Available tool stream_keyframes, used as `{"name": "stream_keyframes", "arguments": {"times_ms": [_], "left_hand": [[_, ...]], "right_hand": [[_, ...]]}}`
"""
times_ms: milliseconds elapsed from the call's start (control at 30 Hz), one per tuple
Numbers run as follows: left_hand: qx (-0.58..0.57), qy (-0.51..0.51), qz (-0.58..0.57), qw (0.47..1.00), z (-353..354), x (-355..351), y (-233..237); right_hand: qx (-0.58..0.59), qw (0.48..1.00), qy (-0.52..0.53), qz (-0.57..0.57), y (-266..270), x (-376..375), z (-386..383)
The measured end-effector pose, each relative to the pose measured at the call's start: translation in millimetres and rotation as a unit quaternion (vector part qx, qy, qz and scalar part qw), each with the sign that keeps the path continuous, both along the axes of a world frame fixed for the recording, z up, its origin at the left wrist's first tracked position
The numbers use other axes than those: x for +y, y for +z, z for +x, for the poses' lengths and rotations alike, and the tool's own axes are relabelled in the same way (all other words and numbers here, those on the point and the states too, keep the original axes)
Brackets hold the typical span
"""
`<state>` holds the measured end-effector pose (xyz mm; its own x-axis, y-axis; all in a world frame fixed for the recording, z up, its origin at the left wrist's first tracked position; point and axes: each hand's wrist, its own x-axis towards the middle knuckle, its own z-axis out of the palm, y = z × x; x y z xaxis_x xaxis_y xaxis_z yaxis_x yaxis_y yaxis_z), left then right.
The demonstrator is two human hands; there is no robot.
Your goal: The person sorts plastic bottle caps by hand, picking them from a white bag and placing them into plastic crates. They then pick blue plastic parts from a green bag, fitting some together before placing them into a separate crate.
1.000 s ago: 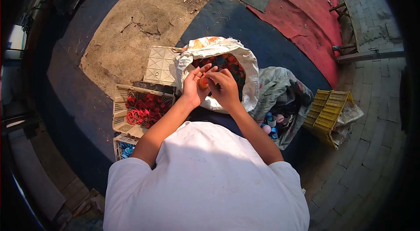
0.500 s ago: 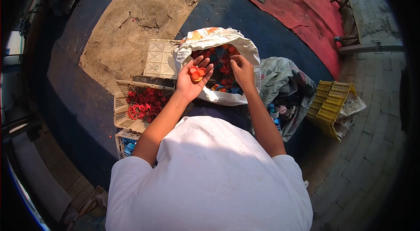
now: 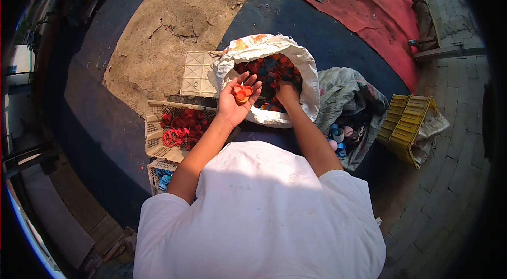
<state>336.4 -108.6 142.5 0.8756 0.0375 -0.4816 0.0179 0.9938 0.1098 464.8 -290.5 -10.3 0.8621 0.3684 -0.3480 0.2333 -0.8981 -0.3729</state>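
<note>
A white woven sack [image 3: 310,75] stands open in front of me, with many red, orange and dark round caps [image 3: 272,67] inside. My left hand [image 3: 237,100] is palm up over the sack's left rim, fingers partly curled around several red-orange caps [image 3: 242,93]. My right hand [image 3: 287,94] reaches down into the sack at its right side, among the caps. Its fingertips are hidden in shadow, so what they hold, if anything, cannot be made out.
Left of the sack are a crate of red pieces [image 3: 154,128], a crate of blue pieces [image 3: 154,178] and a pale upturned crate [image 3: 198,74]. To the right are a grey-green sack [image 3: 334,86] holding assorted items and a yellow crate [image 3: 405,126].
My right hand has moved down, deeper into the sack. My left hand still holds the caps in about the same place. The whole view has shifted slightly.
</note>
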Motion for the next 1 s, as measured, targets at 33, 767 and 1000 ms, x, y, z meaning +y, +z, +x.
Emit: {"name": "stream_keyframes", "arguments": {"times_ms": [33,767,1000], "left_hand": [[0.001,0.003,-0.002,1.000,0,0,0],[0.015,0.014,0.011,1.000,-8,2,2],[0.023,0.018,0.015,0.999,-12,0,2]], "right_hand": [[-0.003,1.000,0.003,-0.012,0,1,2],[-0.031,0.993,0.044,-0.104,19,14,9],[-0.006,0.990,0.086,-0.112,21,17,15]]}}
